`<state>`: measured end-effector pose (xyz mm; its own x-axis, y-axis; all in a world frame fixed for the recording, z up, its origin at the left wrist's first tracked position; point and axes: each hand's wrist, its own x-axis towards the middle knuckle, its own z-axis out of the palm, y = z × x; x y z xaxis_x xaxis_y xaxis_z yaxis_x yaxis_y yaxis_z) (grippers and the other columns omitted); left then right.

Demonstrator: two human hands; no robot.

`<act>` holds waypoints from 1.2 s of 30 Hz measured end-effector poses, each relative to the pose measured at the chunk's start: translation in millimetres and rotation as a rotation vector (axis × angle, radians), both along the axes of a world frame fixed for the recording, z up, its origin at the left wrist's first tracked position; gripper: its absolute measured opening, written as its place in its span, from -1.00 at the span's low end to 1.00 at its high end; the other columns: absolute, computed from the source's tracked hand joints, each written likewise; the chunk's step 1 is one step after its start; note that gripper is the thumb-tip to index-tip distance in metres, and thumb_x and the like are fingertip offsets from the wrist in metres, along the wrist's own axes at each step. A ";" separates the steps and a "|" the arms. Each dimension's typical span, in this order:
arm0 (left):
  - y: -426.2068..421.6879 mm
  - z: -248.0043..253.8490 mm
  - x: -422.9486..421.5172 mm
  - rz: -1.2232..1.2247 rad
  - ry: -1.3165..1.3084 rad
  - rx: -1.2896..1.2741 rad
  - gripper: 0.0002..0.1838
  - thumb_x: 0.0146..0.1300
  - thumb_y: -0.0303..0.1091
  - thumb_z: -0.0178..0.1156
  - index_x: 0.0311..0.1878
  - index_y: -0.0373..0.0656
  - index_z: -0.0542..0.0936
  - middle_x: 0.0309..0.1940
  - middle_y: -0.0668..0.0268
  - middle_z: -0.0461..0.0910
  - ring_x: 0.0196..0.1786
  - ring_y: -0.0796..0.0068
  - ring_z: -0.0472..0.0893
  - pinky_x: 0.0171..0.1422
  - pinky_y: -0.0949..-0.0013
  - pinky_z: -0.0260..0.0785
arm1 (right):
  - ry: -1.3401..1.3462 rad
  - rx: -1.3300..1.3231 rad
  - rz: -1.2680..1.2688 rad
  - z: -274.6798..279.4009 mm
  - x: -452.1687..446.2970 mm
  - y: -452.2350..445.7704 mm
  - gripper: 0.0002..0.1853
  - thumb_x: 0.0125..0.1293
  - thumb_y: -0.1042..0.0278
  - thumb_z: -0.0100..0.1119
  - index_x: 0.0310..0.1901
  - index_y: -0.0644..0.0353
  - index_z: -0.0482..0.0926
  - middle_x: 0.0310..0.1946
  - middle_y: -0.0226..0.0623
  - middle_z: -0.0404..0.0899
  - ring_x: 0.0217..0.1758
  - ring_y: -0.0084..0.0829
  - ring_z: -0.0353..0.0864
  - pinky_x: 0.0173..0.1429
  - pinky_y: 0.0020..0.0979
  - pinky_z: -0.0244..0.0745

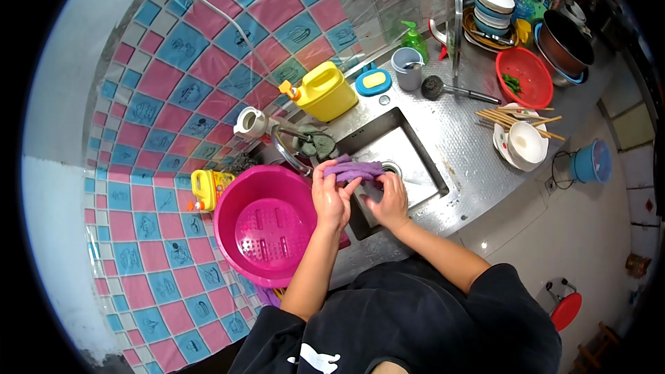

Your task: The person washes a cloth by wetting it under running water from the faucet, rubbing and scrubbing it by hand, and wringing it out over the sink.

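Observation:
Over the metal sink (424, 140), a bunched purple cloth (355, 169) is held between both hands. My left hand (331, 197) has its fingers closed on the cloth's left end. At the right end, my right hand (390, 199) grips it with bent fingers, palm turned up. The curved faucet (285, 147) stands just left of the cloth, with a grey-green rag (320, 144) behind it. Part of the sink basin is hidden under my hands.
A pink basin (267, 263) sits left of the sink. Behind stand a yellow jug (331, 97), a blue soap box (373, 82) and a grey cup (407, 69). To the right are a ladle (460, 90), chopsticks (509, 120), a white bowl (526, 143) and a red basket (530, 93).

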<state>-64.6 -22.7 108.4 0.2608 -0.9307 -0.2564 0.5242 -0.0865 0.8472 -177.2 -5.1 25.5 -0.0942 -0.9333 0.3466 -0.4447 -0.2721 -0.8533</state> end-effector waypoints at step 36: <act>-68.2 -76.1 13.2 0.083 0.593 0.099 -0.50 0.30 0.03 -0.14 0.10 -0.18 0.35 0.00 0.22 0.47 0.06 0.22 0.45 0.16 0.10 0.27 | -0.070 0.053 0.325 45.7 -35.8 -150.7 -0.90 0.09 0.46 0.11 -0.34 0.25 0.55 -0.42 -0.20 0.55 -0.34 -0.28 0.55 -0.24 -0.38 0.43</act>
<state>-51.4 -91.0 32.4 0.1178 -0.8778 -0.4644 0.9128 -0.0884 0.3986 -213.0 -155.8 71.2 0.1895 -0.9348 0.3003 -0.2818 -0.3447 -0.8954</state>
